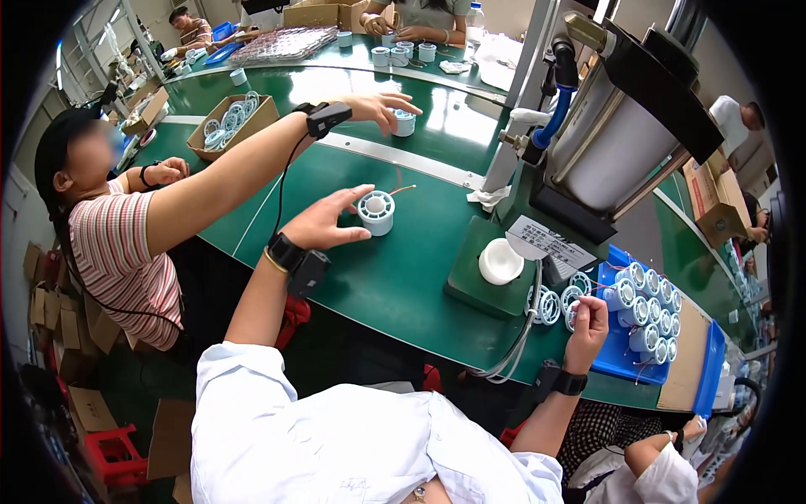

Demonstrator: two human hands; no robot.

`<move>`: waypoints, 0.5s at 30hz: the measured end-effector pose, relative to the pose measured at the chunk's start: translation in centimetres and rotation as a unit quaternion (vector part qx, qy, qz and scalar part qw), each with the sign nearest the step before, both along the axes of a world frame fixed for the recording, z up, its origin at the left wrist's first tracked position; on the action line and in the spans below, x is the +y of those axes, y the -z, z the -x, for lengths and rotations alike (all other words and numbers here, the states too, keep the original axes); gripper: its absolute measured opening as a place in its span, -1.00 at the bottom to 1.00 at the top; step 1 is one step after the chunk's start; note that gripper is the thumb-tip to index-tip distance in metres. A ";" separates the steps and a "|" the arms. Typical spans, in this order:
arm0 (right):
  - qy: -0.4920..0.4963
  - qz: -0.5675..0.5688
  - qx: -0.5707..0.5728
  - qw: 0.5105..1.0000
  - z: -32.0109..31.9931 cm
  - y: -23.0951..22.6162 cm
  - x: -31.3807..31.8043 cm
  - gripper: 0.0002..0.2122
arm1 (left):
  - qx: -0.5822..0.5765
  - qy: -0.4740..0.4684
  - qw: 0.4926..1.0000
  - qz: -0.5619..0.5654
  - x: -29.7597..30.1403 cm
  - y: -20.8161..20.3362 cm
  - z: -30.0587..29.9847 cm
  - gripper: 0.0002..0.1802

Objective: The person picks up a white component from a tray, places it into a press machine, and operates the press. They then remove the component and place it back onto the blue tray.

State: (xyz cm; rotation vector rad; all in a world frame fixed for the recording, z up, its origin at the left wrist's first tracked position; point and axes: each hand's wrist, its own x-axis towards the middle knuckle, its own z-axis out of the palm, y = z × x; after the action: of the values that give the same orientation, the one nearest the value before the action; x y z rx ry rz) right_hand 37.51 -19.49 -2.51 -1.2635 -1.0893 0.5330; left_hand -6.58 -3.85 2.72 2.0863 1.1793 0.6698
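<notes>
A light blue cylindrical part (375, 220) with a slotted ring top and a thin reddish wire stands on the green table. At its left side is my left hand (323, 220), thumb and fingers spread apart; whether they touch it I cannot tell. My right hand (589, 329) has its fingers pinched at a light blue plastic ring (572, 314) beside the blue tray. More such rings (548, 307) lie just left of it. Between my hands, a white round cup (501, 261) sits on the green base of a press (600, 126).
A co-worker's arm (227, 185) reaches over the table from the left, hand above another cylinder (405, 124). A blue tray (609, 357) holds several wired cylinders. Cables (514, 357) hang over the near edge. A cardboard box (266, 109) with rings stands far left.
</notes>
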 end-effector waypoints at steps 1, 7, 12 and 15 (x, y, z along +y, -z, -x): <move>0.003 -0.001 0.004 1.000 0.1 -0.1 0.0 -0.94 | -0.014 -0.012 1.000 0.007 -0.9 0.4 -0.4 -0.47; 0.007 -0.001 0.009 1.000 0.1 -0.1 0.0 -0.95 | 0.211 -0.061 0.975 -0.016 -4.5 0.0 -4.4 -0.24; 0.015 -0.003 0.006 1.000 0.1 0.0 0.1 -0.94 | 0.110 0.035 0.945 -0.307 -4.1 -0.1 -5.8 -0.15; 0.011 -0.008 0.011 1.000 0.1 0.1 0.1 -0.94 | 0.089 0.150 0.963 -0.206 -3.6 -0.5 -7.3 -0.18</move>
State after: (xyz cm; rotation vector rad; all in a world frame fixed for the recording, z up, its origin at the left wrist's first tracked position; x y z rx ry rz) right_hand 37.39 -19.38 -2.59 -1.2508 -1.0587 0.5189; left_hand 0.74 -7.42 3.20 2.6549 0.8348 0.6322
